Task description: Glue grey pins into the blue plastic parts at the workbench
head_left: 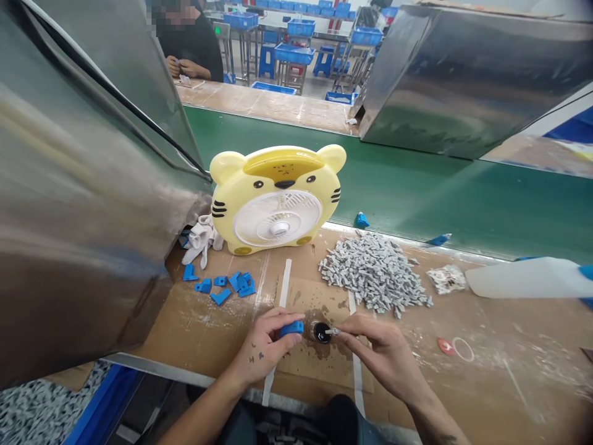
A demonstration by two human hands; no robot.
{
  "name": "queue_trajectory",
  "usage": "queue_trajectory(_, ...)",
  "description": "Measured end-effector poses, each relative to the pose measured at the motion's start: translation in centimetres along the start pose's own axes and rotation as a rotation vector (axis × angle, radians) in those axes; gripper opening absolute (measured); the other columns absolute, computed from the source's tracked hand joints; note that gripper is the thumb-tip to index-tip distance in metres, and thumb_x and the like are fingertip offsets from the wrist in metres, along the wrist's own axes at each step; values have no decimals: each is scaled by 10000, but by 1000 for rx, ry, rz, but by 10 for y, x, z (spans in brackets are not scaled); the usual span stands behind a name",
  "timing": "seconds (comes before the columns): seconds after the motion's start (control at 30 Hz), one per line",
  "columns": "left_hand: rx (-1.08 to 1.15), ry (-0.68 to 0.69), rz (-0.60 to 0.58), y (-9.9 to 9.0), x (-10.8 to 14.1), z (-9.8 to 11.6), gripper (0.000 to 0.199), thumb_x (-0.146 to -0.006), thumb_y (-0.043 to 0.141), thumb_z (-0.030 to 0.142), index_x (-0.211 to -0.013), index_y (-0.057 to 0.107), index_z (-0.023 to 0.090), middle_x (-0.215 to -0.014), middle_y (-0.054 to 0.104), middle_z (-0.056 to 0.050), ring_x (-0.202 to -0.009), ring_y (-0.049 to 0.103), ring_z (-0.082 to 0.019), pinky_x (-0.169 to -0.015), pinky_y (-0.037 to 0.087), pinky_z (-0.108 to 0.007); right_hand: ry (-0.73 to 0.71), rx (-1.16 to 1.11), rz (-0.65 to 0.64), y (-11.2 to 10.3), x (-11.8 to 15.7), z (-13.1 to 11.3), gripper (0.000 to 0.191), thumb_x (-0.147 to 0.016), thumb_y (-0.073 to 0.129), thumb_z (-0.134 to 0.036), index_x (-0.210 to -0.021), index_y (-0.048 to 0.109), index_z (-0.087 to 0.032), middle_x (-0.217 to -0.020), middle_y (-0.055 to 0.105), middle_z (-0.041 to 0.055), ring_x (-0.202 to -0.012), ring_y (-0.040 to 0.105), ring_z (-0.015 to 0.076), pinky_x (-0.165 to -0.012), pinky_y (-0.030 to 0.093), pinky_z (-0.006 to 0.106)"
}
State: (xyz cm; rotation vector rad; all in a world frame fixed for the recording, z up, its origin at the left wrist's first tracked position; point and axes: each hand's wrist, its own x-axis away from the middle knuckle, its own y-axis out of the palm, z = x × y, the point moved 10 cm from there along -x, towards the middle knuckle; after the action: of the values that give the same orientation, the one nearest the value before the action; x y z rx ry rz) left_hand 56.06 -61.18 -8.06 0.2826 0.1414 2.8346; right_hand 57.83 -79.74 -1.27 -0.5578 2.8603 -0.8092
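A: So, what does each hand have?

B: The left hand (264,346) is closed around a small blue plastic part (291,328), pinched between thumb and fingers. The right hand (377,352) grips a small grey piece (332,332) at its fingertips, with the tip pointed at a little black pot (322,332).

A: Where does that pot sit?

B: On the cardboard-covered desk (509,371), right between the two hands, in a dark stained patch. The blue part is just beside it on the left, and the grey piece touches or nearly touches its rim; I cannot tell which.

A: And around them?

B: A heap of grey pieces (373,275) lies beyond the right hand. A scatter of loose blue parts (227,287) lies beyond the left hand. A yellow tiger-shaped fan (278,198) stands upright at the back edge of the desk, next to the green conveyor belt (417,179), with white gloves (201,241) bunched at its left. A white plastic bottle (523,278) lies on its side at the far right, and a small crumpled wrapper (447,278) is near it.

A: Anyone else?

B: A person in dark clothing (194,43) sits across the belt, hands together, well apart from all this.
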Motion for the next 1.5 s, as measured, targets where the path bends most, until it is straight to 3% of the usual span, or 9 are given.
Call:
queue_trajectory(0.13, 143, -43, -33, 3, 3, -5, 406, -946, 617, 395, -1278, 715, 184, -896, 647, -60, -700, 647, -133, -684, 556, -262, -155, 313, -63, 11, -7, -26, 203, -1016, 559, -244, -888, 707, -191, -754, 665, 42, -699, 617, 190, -640, 446, 299)
queue_trajectory(0.23, 175, -113, -4, 1, 5, -12, 392, -875, 700, 332, -1230, 734, 171, -938, 683, -71, -792, 681, -171, -748, 566, -285, -185, 454, -110, 23, -12, -29, 244, -1029, 518, -216, -833, 659, -177, -716, 625, 41, -693, 596, 204, -638, 416, 314)
queue_trajectory(0.33, 64, -101, 51, -7, 5, -11, 318, -797, 747, 223, -1110, 768, 166, -956, 699, -66, -827, 659, -166, -763, 536, -254, -186, 502, -198, 34, -11, -27, 234, -1033, 496, -191, -854, 646, -181, -735, 616, 41, -718, 592, 213, -644, 404, 317)
queue_trajectory(0.47, -111, -24, 58, -12, 4, -1, 256, -797, 717, 161, -1044, 779, 187, -1057, 705, -71, -890, 659, -169, -747, 517, -226, -183, 485, -256, 39, -6, -25, 225, -1036, 487, -180, -871, 640, -183, -773, 625, 43, -745, 598, 211, -659, 410, 316)
queue_trajectory(0.67, -232, 65, 66, -13, 2, 10, 277, -804, 720, 136, -1062, 788, 215, -1109, 733, -63, -927, 687, -174, -777, 544, -230, -201, 419, -127, 17, -8, -37, 161, -1025, 534, -189, -919, 655, -188, -779, 635, 33, -719, 604, 185, -652, 430, 295)
queue_trajectory(0.93, -244, 266, 0, 8, -3, 46, 299, -830, 726, 104, -1104, 783, 208, -1107, 739, -66, -1023, 699, -171, -944, 533, -234, -270, 257, 11, -11, -1, -66, 71, -981, 622, -159, -983, 668, -214, -771, 652, 7, -675, 603, 147, -618, 446, 258)
queue_trajectory(1.17, -270, 408, 1, 22, -2, 70, 281, -825, 753, 106, -1101, 781, 150, -1063, 752, -93, -962, 721, -167, -894, 553, -209, -296, 209, 3, -3, -4, -75, 90, -970, 629, -135, -980, 668, -215, -776, 658, 4, -683, 601, 140, -627, 450, 253)
queue_trajectory(1.33, -453, 617, 18, 30, 7, 92, 226, -891, 680, 143, -1096, 764, 100, -967, 760, -121, -838, 720, -187, -780, 580, -252, -271, 167, 9, 4, -10, -70, 102, -986, 605, -157, -915, 657, -208, -744, 642, 9, -661, 586, 148, -610, 448, 258)
queue_trajectory(1.5, -540, 694, 17, 31, 4, 99, 221, -902, 648, 122, -1100, 747, 117, -964, 760, -106, -844, 711, -192, -789, 577, -279, -256, 126, 12, 5, -15, -67, 136, -1003, 591, -199, -910, 690, -198, -740, 653, 17, -670, 606, 152, -621, 460, 264)
